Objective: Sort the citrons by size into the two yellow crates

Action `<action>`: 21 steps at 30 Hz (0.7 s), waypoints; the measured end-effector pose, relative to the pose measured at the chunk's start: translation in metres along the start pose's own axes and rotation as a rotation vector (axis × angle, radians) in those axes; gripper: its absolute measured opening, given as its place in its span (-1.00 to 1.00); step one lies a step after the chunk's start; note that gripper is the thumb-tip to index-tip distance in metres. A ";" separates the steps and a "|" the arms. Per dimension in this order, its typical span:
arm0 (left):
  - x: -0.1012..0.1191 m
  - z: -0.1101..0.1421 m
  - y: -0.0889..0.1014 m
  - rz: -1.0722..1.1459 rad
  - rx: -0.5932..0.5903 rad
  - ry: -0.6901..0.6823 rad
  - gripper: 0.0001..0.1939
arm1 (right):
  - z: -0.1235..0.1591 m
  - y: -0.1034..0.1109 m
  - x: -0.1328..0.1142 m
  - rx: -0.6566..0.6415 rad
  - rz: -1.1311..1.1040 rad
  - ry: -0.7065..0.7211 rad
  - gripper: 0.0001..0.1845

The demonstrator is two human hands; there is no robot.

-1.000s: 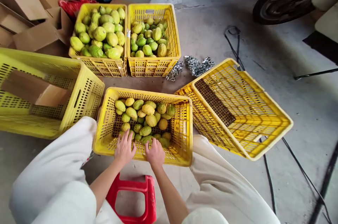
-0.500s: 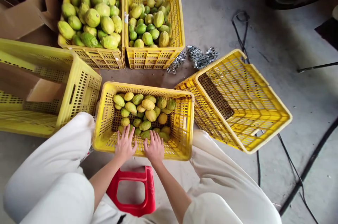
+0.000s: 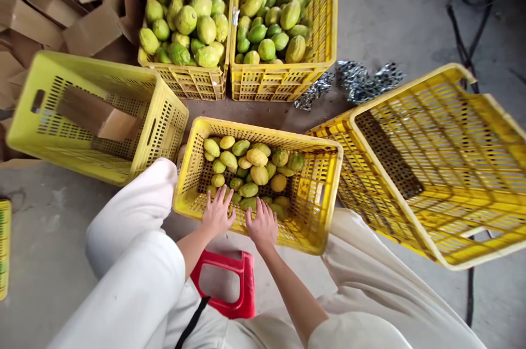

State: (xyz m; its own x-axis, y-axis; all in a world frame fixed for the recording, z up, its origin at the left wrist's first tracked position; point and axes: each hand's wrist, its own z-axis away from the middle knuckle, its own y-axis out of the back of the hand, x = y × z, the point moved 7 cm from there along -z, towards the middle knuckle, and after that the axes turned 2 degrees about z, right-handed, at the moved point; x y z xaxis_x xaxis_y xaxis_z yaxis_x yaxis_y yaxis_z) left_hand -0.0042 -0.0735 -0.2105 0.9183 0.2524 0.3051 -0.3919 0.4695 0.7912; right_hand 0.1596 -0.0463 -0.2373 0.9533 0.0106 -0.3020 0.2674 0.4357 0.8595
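A yellow plastic crate (image 3: 187, 173) stands between my knees, its floor partly covered with green and yellow lemons (image 3: 257, 158). My left hand (image 3: 217, 213) lies over the crate's near rim, fingers spread and pointing in toward the fruit. Beside it, my right hand (image 3: 262, 223) rests over the same rim, its fingers also stretched inward. Neither hand holds a lemon. Whether the fingertips touch the nearest lemons I cannot tell.
Two crates of larger fruit (image 3: 197, 15) stand at the back. A yellow-green crate (image 3: 98, 160) with a cardboard box (image 3: 98, 113) inside is left; a tilted yellow crate (image 3: 394, 212) is right. Silver shredded foil (image 3: 365, 80), cardboard boxes (image 3: 74, 20) and a red stool (image 3: 246, 289) lie around.
My view has swung left, so the crates appear farther right and more cardboard boxes show. Both hands stay at the near rim with fingers spread.
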 end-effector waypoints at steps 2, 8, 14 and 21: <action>0.000 -0.001 0.000 -0.002 0.001 0.000 -0.25 | -0.001 0.001 0.001 0.006 -0.005 -0.005 -0.38; 0.002 -0.001 0.001 -0.012 -0.005 -0.004 -0.26 | -0.003 0.002 0.003 0.073 -0.027 -0.008 -0.39; 0.004 -0.001 0.003 -0.019 0.000 -0.017 -0.28 | -0.004 0.002 0.006 0.074 -0.054 -0.026 -0.40; 0.008 -0.001 0.004 -0.020 -0.024 -0.019 -0.30 | -0.003 0.009 0.004 -0.033 -0.017 -0.090 -0.44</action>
State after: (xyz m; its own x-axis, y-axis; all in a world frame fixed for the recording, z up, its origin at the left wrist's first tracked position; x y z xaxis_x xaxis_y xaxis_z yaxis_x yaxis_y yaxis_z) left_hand 0.0016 -0.0689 -0.2052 0.9266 0.2265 0.3001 -0.3748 0.4946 0.7842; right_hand 0.1652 -0.0399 -0.2320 0.9578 -0.0773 -0.2769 0.2803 0.4646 0.8400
